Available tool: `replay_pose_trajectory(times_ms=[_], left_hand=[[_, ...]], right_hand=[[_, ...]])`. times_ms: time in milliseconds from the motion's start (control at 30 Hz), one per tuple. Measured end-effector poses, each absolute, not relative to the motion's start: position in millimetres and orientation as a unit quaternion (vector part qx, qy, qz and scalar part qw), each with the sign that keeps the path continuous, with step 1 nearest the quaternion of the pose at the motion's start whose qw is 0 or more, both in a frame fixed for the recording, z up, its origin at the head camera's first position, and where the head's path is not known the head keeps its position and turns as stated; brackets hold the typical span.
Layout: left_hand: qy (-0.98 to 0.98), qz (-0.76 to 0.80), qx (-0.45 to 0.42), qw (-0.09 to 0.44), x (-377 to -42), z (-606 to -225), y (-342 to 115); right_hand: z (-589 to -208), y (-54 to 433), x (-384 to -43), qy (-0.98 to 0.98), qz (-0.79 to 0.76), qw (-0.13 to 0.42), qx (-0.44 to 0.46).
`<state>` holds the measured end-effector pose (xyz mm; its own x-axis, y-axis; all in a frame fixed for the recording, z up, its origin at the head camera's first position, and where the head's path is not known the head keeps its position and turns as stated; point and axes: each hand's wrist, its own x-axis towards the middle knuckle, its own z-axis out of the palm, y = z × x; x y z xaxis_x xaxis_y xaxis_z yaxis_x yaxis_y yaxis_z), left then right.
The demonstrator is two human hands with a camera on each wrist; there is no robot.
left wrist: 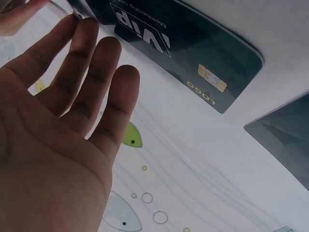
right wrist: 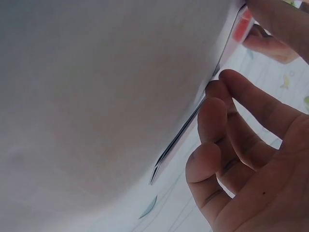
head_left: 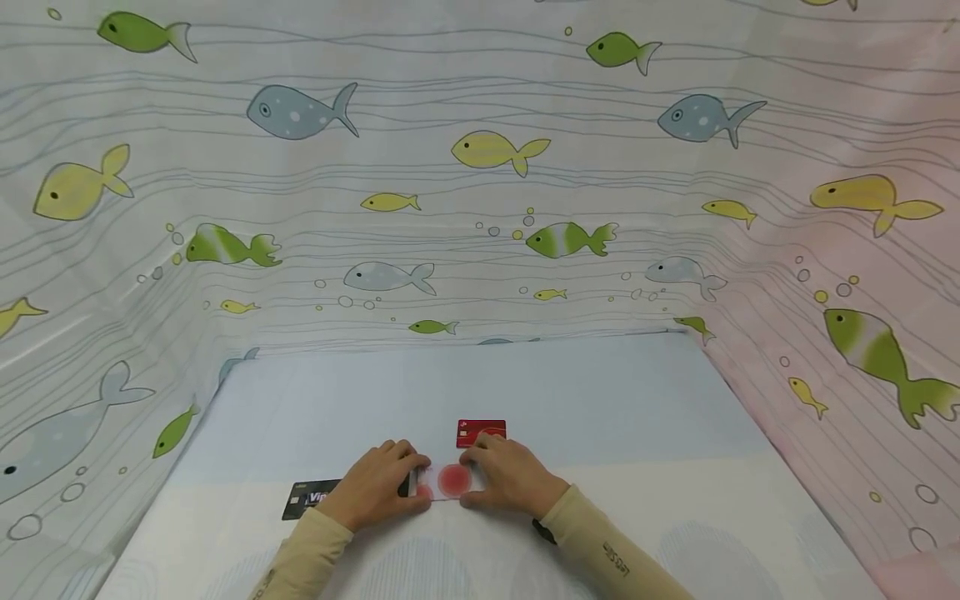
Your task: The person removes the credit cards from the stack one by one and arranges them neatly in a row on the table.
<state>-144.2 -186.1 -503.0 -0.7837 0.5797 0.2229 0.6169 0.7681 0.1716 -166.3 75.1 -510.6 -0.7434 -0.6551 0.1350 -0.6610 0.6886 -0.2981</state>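
Note:
A white-and-pink card [head_left: 453, 481] with red circles lies flat on the table between my two hands. My left hand [head_left: 381, 483] holds its left end, thumb at the near edge and index finger at the far edge. My right hand [head_left: 517, 479] grips the right end in the same way. A dark VIP membership card [left wrist: 159, 43], with a gold chip, lies just left of my left hand, which covers part of it in the head view. Beyond my right fingers is a red card [head_left: 480, 429], partly hidden by them.
The table [head_left: 585, 400] has a pale blue far half and a whitish near half with faint patterns. Fish-printed cloth walls [head_left: 480, 208] rise at the back and both sides. A black band [head_left: 543, 531] shows at my right wrist.

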Motion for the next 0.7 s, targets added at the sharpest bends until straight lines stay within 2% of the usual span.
replay_pose_trajectory(times_ms=[267, 700], left_hand=[[-0.932, -0.121, -0.326, 0.099, -143.8, -504.8, -187.2], [-0.934, -0.119, -0.324, 0.09, -144.6, -506.6, -188.3]], right_hand=[[-510.8, 74.7, -166.4, -0.92, 0.165, 0.0, 0.355], [-512.2, 74.4, -166.4, -0.92, 0.162, 0.0, 0.358]])
